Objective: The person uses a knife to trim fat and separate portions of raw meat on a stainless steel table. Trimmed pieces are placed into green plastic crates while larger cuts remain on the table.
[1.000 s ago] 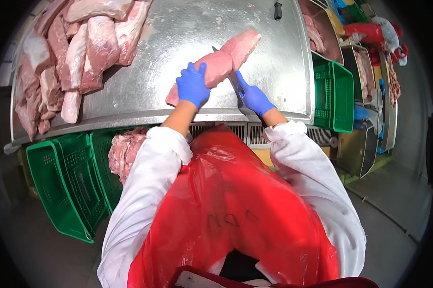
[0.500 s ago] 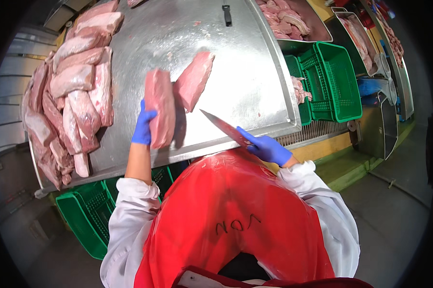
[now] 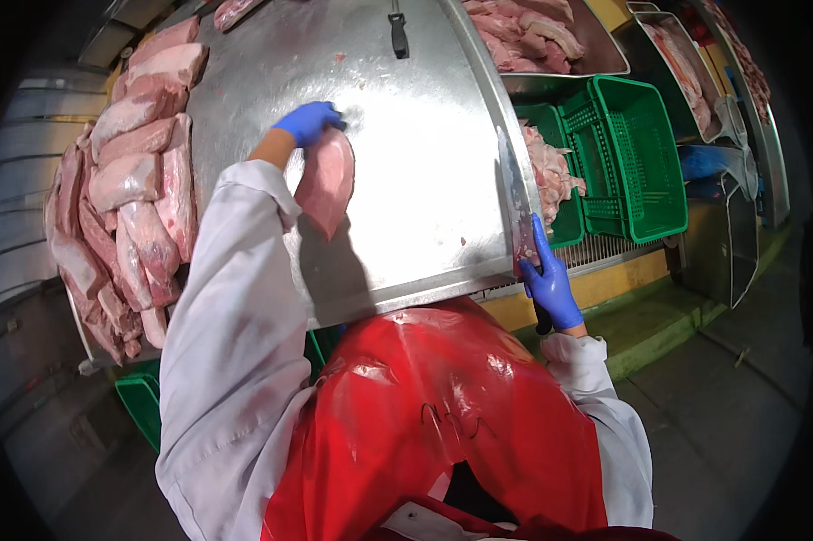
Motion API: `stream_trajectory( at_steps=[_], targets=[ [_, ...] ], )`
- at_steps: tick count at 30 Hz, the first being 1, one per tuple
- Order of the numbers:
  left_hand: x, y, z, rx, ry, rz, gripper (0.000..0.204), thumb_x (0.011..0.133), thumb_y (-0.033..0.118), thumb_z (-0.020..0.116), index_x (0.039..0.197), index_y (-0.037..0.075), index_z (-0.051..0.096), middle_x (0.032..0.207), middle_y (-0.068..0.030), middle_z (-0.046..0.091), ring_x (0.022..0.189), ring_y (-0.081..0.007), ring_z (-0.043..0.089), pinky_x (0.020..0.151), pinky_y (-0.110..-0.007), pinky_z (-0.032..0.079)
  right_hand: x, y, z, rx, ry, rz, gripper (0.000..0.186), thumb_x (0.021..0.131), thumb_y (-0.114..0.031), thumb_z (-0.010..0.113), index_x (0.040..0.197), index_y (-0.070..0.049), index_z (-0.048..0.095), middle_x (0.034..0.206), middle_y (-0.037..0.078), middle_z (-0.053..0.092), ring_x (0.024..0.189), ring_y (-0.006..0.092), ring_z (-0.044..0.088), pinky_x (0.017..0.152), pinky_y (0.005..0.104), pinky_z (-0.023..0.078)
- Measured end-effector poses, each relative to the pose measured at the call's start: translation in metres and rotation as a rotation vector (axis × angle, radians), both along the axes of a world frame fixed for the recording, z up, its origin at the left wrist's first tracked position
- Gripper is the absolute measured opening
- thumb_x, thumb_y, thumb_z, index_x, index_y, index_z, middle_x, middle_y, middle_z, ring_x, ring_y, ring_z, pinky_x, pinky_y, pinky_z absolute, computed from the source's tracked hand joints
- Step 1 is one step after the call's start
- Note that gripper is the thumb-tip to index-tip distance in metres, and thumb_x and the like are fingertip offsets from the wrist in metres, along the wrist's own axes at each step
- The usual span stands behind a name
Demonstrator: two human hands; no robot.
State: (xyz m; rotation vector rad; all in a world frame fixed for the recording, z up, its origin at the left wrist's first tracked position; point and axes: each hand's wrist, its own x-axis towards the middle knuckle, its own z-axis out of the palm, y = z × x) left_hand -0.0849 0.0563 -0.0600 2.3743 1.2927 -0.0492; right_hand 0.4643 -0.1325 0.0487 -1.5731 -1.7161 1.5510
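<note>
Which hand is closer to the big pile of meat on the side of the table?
Left. The left hand holds a meat piece just beside the meat pile; the right hand grips a knife across the table.

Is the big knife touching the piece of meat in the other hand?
Apart. The head view shows the knife at the table's right edge, with bare steel between it and the meat.

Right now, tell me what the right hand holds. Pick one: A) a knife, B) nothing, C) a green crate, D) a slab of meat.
A: the right hand grips a knife with its blade pointing up along the table edge, while the left hand holds the meat.
</note>
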Motion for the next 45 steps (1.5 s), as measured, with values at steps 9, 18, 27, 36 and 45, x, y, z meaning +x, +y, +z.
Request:
stream_trajectory(
  at_steps=[9,18,27,36,45],
  targets=[
    [-0.102,-0.287,-0.022,-0.079,-0.197,0.882,0.017,0.086,0.012,0.065,0.097,0.001,0.071,0.091,-0.0211,0.07,0.08,-0.0302,0.068,0.078,-0.038,0.054,-0.073,0.008,-0.026,-0.004,0.009,0.161,0.076,0.097,-0.008,0.055,0.162,-0.022,0.018,0.072,0.004,0.063,0.057,0.0079,0.052,0.054,0.0254,0.046],
    [0.027,-0.384,-0.033,0.05,-0.535,1.304,0.016,0.086,0.017,0.066,0.083,0.001,0.065,0.071,-0.0127,0.065,0.063,-0.0168,0.059,0.063,-0.035,0.051,-0.328,0.019,-0.118,0.415,0.137,0.744,0.073,0.096,-0.021,0.057,0.16,-0.03,0.023,0.086,0.024,0.07,0.078,0.036,0.071,0.076,0.0439,0.054],
    [0.017,-0.401,-0.041,0.337,-0.535,1.359,0.016,0.091,0.017,0.062,0.084,0.002,0.065,0.079,-0.0219,0.066,0.068,-0.036,0.066,0.065,-0.042,0.052,-0.395,-0.024,-0.07,0.375,-0.124,0.804,0.069,0.097,-0.02,0.051,0.16,-0.025,0.022,0.09,0.031,0.067,0.084,0.0467,0.068,0.08,0.0521,0.052],
    [0.012,-0.403,-0.039,0.355,-0.494,1.236,0.014,0.093,0.015,0.057,0.09,0.003,0.065,0.087,-0.0226,0.066,0.081,-0.042,0.065,0.073,-0.047,0.052,-0.335,-0.12,-0.06,0.31,-0.353,0.963,0.069,0.1,-0.023,0.045,0.16,-0.016,0.012,0.082,0.036,0.064,0.075,0.0492,0.065,0.071,0.0565,0.05],
    [0.003,-0.424,0.002,0.376,-0.648,1.483,0.016,0.094,0.015,0.06,0.084,0.002,0.063,0.082,-0.0214,0.066,0.071,-0.0367,0.065,0.067,-0.043,0.051,-0.246,-0.127,-0.016,0.326,-0.424,1.114,0.077,0.095,-0.014,0.053,0.161,-0.019,0.013,0.089,0.028,0.068,0.076,0.0466,0.065,0.071,0.0547,0.05]
  ],
)
